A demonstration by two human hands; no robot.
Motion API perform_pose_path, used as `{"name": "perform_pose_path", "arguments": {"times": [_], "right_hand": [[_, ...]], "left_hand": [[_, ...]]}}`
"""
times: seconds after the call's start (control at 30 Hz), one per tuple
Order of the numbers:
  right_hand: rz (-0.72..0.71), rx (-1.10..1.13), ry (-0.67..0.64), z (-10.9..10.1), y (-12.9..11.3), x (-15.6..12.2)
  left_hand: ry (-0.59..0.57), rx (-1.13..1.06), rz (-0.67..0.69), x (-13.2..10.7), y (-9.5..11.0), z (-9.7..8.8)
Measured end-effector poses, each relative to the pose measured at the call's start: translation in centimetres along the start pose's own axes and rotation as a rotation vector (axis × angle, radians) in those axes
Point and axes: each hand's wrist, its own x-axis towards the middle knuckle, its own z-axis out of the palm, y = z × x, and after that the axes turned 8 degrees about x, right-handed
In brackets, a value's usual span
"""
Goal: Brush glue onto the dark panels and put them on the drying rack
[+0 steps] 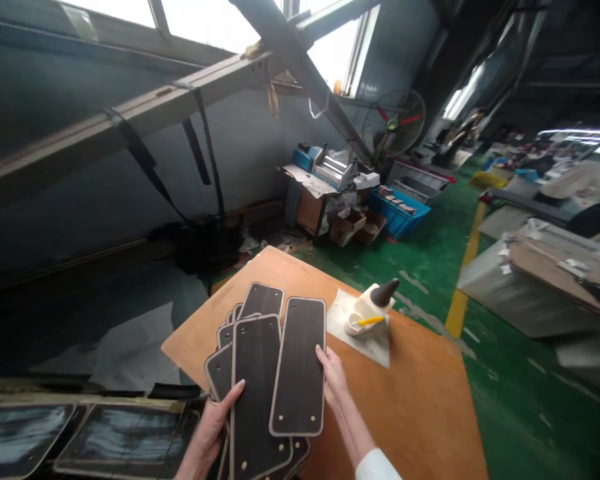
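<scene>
Several dark, flat, rounded rectangular panels with pale edges and small holes near their ends lie fanned in a pile on the wooden table (400,407). My left hand (213,420) grips the left edge of an upper black panel (255,393), thumb on its face and fingers hidden beneath. My right hand (334,377) holds another black panel (300,367) by its right edge, thumb on top. That panel is tilted a little and overlaps the left one. What lies under the two panels is mostly hidden.
Right of the panels, a white bottle with a black cone cap (373,303) and a small cup (354,325) with a yellow stick stand on a pale sheet (380,353). Framed dark panels (125,440) lie at lower left. Beyond are a blue crate (400,213) and a fan (394,123).
</scene>
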Motion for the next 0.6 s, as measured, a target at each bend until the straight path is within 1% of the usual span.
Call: {"name": "perform_pose_path", "arguments": {"times": [0.07, 0.13, 0.2, 0.27, 0.37, 0.5, 0.6], "right_hand": [[-0.086, -0.074, 0.039, 0.5, -2.3, 3.8], [-0.216, -0.237, 0.117, 1.0, -4.5, 7.5], [-0.321, -0.4, 0.195, 1.6, -6.0, 10.6], [-0.369, -0.495, 0.254, 2.0, -6.7, 12.9], [-0.407, -0.599, 0.321, 2.2, -6.6, 14.7], [-0.444, -0.754, 0.391, 2.0, -6.8, 15.9], [-0.459, -0.85, 0.43, 1.9, -7.3, 16.8]], "left_hand": [[0.004, 0.007, -0.022, 2.4, 0.8, -0.7], [0.011, 0.011, -0.085, 4.2, 1.3, -1.2], [0.02, 0.015, -0.165, 5.3, 1.5, -1.4], [0.037, 0.018, -0.209, 5.9, 1.5, -1.4], [0.054, 0.019, -0.228, 6.4, 1.4, -1.4], [0.045, -0.002, -0.25, 6.8, 1.4, -1.3], [0.065, 0.002, -0.26, 7.1, 1.3, -1.3]]}}
